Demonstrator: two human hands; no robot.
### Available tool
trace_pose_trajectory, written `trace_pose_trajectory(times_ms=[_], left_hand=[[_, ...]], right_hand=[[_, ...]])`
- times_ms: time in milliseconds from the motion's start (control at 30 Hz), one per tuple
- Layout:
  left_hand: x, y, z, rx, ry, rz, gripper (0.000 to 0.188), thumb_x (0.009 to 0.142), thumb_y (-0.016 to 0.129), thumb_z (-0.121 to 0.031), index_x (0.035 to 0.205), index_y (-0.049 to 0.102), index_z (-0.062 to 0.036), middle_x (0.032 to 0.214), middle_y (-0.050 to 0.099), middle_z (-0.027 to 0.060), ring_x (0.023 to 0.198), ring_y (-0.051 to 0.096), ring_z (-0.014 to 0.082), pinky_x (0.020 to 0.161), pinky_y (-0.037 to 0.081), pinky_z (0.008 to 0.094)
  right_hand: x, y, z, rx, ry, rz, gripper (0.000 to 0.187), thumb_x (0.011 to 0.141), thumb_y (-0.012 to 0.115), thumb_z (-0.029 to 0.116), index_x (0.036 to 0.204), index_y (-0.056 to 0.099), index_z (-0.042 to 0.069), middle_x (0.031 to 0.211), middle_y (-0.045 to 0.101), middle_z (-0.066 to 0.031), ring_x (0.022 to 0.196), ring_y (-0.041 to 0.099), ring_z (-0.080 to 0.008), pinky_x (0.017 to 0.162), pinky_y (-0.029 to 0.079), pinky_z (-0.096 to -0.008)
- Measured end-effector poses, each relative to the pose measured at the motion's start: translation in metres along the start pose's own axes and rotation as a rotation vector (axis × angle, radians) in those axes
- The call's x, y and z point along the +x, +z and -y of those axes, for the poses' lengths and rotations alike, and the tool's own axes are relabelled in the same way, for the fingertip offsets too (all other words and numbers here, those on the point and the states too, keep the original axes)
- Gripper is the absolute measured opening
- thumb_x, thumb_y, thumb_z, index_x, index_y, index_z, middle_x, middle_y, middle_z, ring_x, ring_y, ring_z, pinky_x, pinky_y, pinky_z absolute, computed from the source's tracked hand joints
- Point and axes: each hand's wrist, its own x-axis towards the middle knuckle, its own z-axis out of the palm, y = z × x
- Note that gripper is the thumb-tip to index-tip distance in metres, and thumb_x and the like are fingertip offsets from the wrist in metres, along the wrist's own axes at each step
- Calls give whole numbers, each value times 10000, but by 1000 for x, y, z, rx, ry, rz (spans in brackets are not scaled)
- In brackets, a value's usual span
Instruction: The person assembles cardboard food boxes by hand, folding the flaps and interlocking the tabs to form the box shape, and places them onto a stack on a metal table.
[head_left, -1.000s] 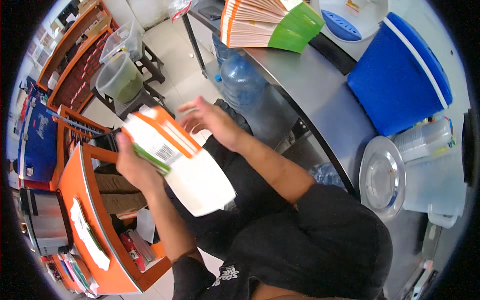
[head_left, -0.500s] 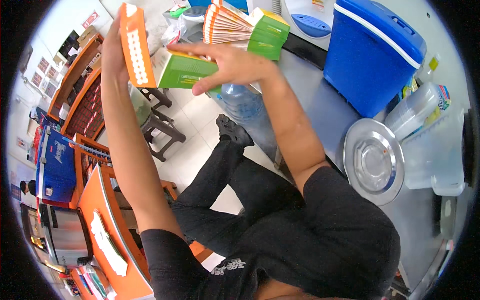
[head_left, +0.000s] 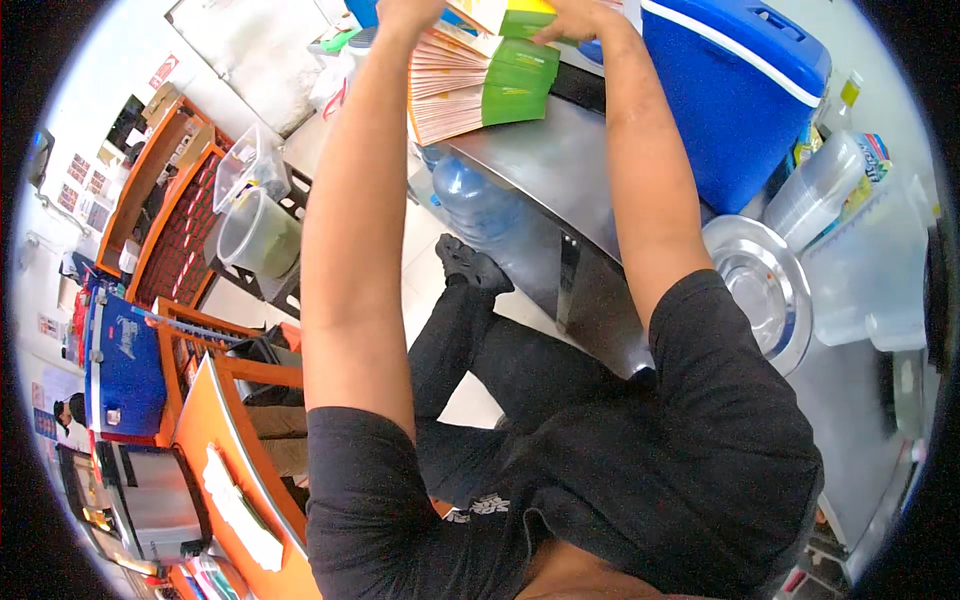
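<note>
At the upper edge, my left hand [head_left: 410, 12] is beside the orange end of a printed cardboard carton; its fingers are cut off by the edge of view. My right hand [head_left: 583, 20] grips the green and yellow end of this carton [head_left: 525, 18], thumb pointing left. Just below it lies a fanned stack of similar cartons [head_left: 515, 82], with orange-and-white edges to the left and green panels to the right. The stack rests on a metal counter [head_left: 575, 165].
To the right stand a blue cooler [head_left: 720, 110], a round metal tray [head_left: 715, 235], stacked clear cups [head_left: 820, 190] and a translucent container [head_left: 865, 280]. A large water bottle [head_left: 475, 200] is beside the counter. At left are a plastic tub [head_left: 258, 235] and an orange table [head_left: 215, 410].
Both hands have moved up and to the right with the carton, from in front of the fanned stack to above it. The view has shifted slightly.
</note>
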Motion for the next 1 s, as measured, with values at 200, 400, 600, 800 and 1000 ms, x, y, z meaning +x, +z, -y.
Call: trace_pose_trajectory(times_ms=[200, 400, 600, 800, 1000], left_hand=[[-26, -13, 13, 205, -155, 47, 451, 776, 650, -359, 1028, 669, 15, 982, 674, 223, 946, 657, 341, 843, 502, 430], [-45, -3, 3, 425, -290, 208, 517, 832, 597, -396, 1178, 573, -13, 1117, 641, 154, 994, 635, 285, 838, 511, 428], [-89, -11, 78, 797, 263, -135, 413, 753, 607, -319, 1126, 645, -146, 1158, 620, 146, 1108, 557, 352, 964, 413, 462], [-112, 18, 90, 619, 352, 144, 329, 852, 510, -344, 1040, 676, -132, 1063, 659, 107, 1053, 592, 330, 916, 438, 499], [-127, 63, 123, 820, 261, 188, 288, 807, 518, -300, 874, 741, -131, 873, 703, 81, 797, 660, 247, 654, 478, 463]], right_hand=[[15, 25, 10, 383, 36, 307, 878, 709, 767, 163, 1449, 300, 90, 1417, 408, -126, 1171, 494, -243, 1016, 386, -347], [54, 69, -22, 344, 247, 290, 745, 867, 381, 676, 1397, 436, 155, 1424, 420, -179, 1259, 450, -344, 1062, 341, -419], [39, 115, 80, -186, 424, 279, 715, 842, 396, 650, 1455, 332, 286, 1534, 239, -110, 1399, 219, -361, 1109, 231, -525], [26, 98, 116, -317, 359, 277, 626, 917, 442, 525, 1387, 408, 112, 1394, 453, -162, 1243, 468, -286, 1061, 345, -404], [85, 126, 26, -229, -17, 545, 534, 952, 347, 485, 1423, 403, 241, 1446, 404, -145, 1326, 385, -304, 1109, 266, -440]])
